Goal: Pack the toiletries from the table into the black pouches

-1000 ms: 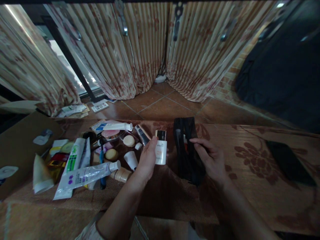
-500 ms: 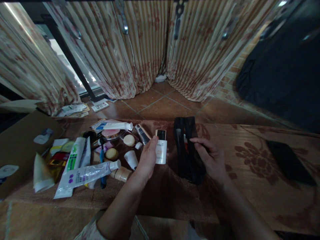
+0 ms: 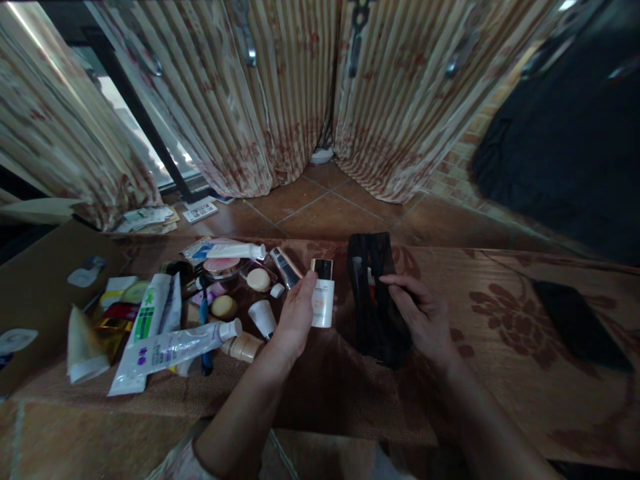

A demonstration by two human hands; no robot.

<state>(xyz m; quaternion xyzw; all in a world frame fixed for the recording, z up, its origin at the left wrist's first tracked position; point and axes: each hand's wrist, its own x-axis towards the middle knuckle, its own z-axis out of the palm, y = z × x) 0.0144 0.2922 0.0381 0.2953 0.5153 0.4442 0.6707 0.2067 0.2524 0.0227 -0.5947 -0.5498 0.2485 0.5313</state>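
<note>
Positions are remaining unchanged: we are holding the black-capped white bottle [image 3: 323,305] in our left hand [image 3: 296,317], still outside the black mesh pouch [image 3: 367,327] our right hand [image 3: 424,317] is pinching.

We are taking this for a room in a home: long striped curtains [image 3: 280,100] with a reddish flower print are hanging down to a tiled floor [image 3: 320,207] beside a dark-framed pane [image 3: 134,137]. We are seeing a leafy floral cloth [image 3: 510,323] covering the counter [image 3: 545,413], where personal toiletries [image 3: 175,350], among them squeeze tubes [image 3: 150,310] and a pink compact [image 3: 221,267], are lying in a loose household jumble. Papers [image 3: 145,219] are resting by a curtain's hem.
</note>
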